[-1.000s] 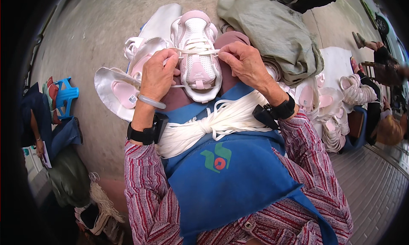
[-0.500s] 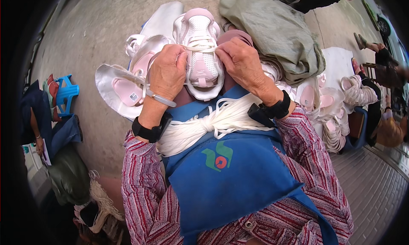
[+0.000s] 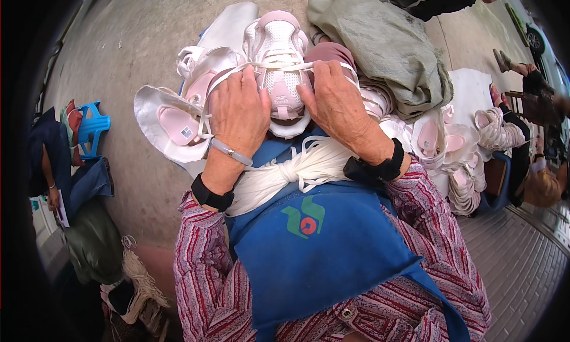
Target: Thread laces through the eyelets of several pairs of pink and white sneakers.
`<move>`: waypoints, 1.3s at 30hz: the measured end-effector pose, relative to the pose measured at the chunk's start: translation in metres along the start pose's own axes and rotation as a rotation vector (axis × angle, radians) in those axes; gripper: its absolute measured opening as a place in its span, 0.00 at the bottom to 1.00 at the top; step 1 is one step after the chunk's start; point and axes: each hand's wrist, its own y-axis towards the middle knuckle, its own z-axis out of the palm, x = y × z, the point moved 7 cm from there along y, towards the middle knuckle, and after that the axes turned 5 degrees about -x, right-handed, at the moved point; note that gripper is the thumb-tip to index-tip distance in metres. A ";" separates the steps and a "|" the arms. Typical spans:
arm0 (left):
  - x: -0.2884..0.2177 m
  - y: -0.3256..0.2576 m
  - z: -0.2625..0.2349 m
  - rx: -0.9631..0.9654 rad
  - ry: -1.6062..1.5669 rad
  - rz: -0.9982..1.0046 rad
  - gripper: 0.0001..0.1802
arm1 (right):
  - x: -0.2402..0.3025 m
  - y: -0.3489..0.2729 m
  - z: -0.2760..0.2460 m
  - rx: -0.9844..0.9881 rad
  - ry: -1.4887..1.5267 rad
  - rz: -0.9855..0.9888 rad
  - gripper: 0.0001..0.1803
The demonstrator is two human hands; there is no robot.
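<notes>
A white and pink mesh sneaker upper [image 3: 281, 33] rests on my lap with its toe pointing away from me. White laces [image 3: 279, 59] cross its front, and loose ends run out to both sides past my fingertips. My left hand [image 3: 242, 111] grips its left side, fingers forward over the edge. On the opposite side my right hand [image 3: 339, 104] holds it, thumb against the upper and fingertips near the lace. Some fingertips are hidden. A knotted bundle of white laces [image 3: 291, 174] lies over my blue apron [image 3: 320, 247], just below the shoe.
More pink and white uppers [image 3: 178, 125] lie at my left, and stacks of them [image 3: 469, 181] stand at right. A grey-green cloth sack [image 3: 380, 39] is on the ground ahead. A blue stool [image 3: 92, 128] and a seated person [image 3: 53, 164] are at far left; other people are at right.
Both hands have gone from pinching the laces over the upper to gripping its sides. The lace ends now lie spread outward, and my left hand has turned fingers-forward.
</notes>
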 end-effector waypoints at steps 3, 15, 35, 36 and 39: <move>0.001 0.001 0.005 0.043 -0.028 -0.027 0.23 | -0.001 -0.001 0.009 -0.025 -0.045 -0.040 0.15; 0.008 0.004 0.022 0.044 -0.255 -0.009 0.15 | -0.021 -0.004 0.006 -0.138 0.097 -0.010 0.15; -0.013 0.026 -0.002 -0.141 -0.020 0.260 0.08 | 0.018 0.016 0.006 -0.063 -0.363 -0.284 0.05; -0.011 0.024 -0.001 -0.140 -0.019 0.258 0.08 | 0.020 0.017 0.006 -0.067 -0.349 -0.303 0.05; -0.008 0.022 -0.006 -0.160 -0.123 0.239 0.05 | 0.018 0.018 0.007 -0.084 -0.318 -0.348 0.05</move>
